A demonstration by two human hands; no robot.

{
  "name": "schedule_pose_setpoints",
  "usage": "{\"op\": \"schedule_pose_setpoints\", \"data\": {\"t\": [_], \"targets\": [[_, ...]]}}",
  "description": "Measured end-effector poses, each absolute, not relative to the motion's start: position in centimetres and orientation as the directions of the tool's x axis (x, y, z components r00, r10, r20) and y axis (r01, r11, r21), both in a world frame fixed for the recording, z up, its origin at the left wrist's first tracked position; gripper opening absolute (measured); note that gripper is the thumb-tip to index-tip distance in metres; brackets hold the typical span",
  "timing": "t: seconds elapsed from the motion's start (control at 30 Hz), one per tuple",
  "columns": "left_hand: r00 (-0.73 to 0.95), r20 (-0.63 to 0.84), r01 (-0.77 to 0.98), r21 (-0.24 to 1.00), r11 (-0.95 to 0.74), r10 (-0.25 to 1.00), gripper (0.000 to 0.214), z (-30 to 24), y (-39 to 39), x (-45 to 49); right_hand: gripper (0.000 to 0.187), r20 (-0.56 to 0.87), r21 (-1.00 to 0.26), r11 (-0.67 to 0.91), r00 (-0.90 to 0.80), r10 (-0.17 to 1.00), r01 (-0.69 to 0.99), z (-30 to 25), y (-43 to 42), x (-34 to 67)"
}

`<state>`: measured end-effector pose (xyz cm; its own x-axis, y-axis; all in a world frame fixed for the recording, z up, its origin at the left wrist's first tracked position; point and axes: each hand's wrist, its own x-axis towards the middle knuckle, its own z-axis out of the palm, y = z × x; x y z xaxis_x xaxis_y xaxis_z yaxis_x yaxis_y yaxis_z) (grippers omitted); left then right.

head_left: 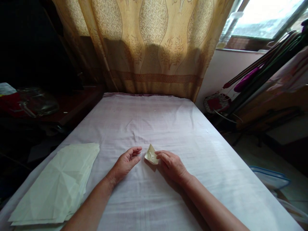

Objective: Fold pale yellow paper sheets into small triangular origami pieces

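Note:
A small folded piece of cream paper (150, 155), pointed at the top, is held slightly above the cloth near the middle of the table. My right hand (171, 164) pinches its right side between thumb and fingers; the thumb is mostly hidden. To the left of the paper, my left hand (128, 161) is apart from it, fingers loosely curved with a gap between thumb and fingertips, holding nothing. A stack of creased cream paper sheets (57, 183) lies at the table's left side, beside my left forearm.
A pale checked cloth (149, 118) covers the table, with small wrinkles. Behind it hangs a gold patterned curtain (154, 48). On the dark side table at left stands a glass jug (39, 101). Blue-rimmed plastic containers (269, 178) are below the right edge.

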<state>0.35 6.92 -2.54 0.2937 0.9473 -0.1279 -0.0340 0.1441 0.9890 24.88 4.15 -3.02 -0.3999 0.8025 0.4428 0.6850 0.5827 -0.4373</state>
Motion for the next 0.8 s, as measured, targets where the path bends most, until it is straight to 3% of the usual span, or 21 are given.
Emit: {"op": "schedule_pose_setpoints", "data": {"t": [0.13, 0.37, 0.8], "targets": [[0.294, -0.13, -0.027, 0.989, 0.145, 0.947, 0.051, -2.5, 6.9, 0.3, 0.028, 0.505, -0.432, 0.547, -0.31, 0.805, 0.717, -1.8, 3.1, 24.5], [0.286, -0.135, -0.023, 0.989, 0.147, 0.949, 0.048, -2.5, 7.0, 0.3, 0.009, 0.47, -0.338, 0.528, -0.346, 0.812, 0.779, -1.7, 2.0, 23.0], [0.276, -0.147, -0.009, 0.988, 0.155, 0.95, 0.047, -2.5, 6.9, 0.2, 0.023, 0.532, -0.282, 0.417, -0.221, 0.817, 0.864, -1.7, 4.9, 25.7]]}}
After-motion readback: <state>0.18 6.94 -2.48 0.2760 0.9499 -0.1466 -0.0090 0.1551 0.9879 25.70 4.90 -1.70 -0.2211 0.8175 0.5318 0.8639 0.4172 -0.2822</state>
